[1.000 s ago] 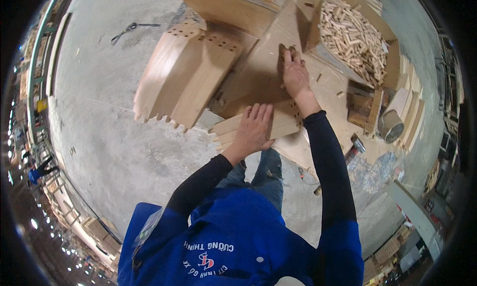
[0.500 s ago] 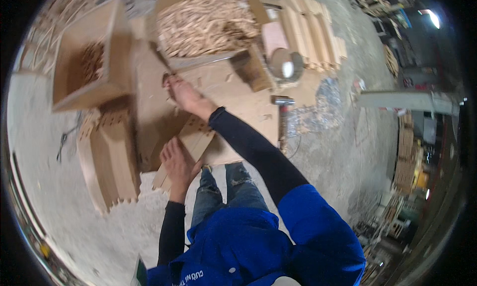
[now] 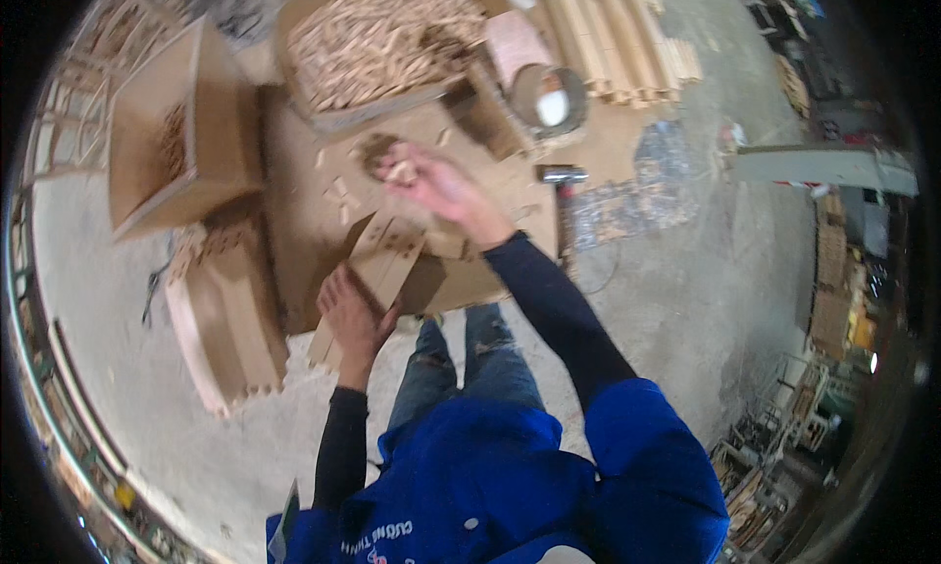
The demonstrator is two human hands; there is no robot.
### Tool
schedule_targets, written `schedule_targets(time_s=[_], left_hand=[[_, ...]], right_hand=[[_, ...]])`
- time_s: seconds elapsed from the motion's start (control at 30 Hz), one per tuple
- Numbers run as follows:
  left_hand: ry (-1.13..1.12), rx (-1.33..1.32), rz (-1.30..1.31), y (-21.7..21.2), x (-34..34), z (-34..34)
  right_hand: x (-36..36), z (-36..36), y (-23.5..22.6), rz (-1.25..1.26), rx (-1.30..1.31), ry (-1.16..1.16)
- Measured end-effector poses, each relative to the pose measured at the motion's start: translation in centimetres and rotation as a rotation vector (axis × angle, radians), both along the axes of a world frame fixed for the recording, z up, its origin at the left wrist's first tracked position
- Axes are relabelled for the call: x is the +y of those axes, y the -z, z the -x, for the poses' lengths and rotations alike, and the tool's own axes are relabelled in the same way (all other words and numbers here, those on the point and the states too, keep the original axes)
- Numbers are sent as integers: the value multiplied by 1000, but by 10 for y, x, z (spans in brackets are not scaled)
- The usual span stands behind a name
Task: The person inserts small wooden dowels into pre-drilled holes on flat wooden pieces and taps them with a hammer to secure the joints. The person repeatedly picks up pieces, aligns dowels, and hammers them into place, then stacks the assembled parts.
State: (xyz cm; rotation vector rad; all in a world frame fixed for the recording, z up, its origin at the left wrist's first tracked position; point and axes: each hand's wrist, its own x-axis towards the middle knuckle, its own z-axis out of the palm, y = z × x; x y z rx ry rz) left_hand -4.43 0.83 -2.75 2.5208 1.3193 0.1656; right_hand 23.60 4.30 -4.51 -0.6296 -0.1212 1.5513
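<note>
A pale wooden board (image 3: 384, 266) with rows of holes near its far end lies slanted at the table's near edge. My left hand (image 3: 355, 314) holds it down, with fingers over one side and the thumb at the other. Beyond the board, my right hand (image 3: 436, 184) is raised over the table, closed around small light wooden pegs (image 3: 401, 172); motion blurs its fingertips. A blurred brown patch by the fingertips cannot be made out. Another wooden piece (image 3: 446, 244) lies partly beside the board. A few loose pegs (image 3: 340, 199) are scattered on the cardboard-coloured tabletop (image 3: 294, 260).
A large carton (image 3: 343, 119) full of wooden pegs stands at the far side, with a small open box (image 3: 487, 118) and a round tub (image 3: 561, 111) beside it. A hammer (image 3: 563, 175) lies at the right edge. Left are a deep box (image 3: 221, 123) and stacked boards (image 3: 230, 314).
My right hand has moved right and nearer from the table's far left part, and light pegs now show in its fingers. My left hand stays on the board. The view has shifted slightly.
</note>
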Motion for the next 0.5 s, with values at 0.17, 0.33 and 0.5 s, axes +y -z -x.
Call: schedule_targets(time_s=[0.17,0.33,0.5], left_hand=[[-5,12,34,-5,1,-2],[-5,22,56,-3,1,-1],[0,-10,26,-2,0,-1]], right_hand=[[-49,-10,-16,51,-11,38],[-70,-8,-42,79,110,36],[-86,-2,-47,82,161,8]])
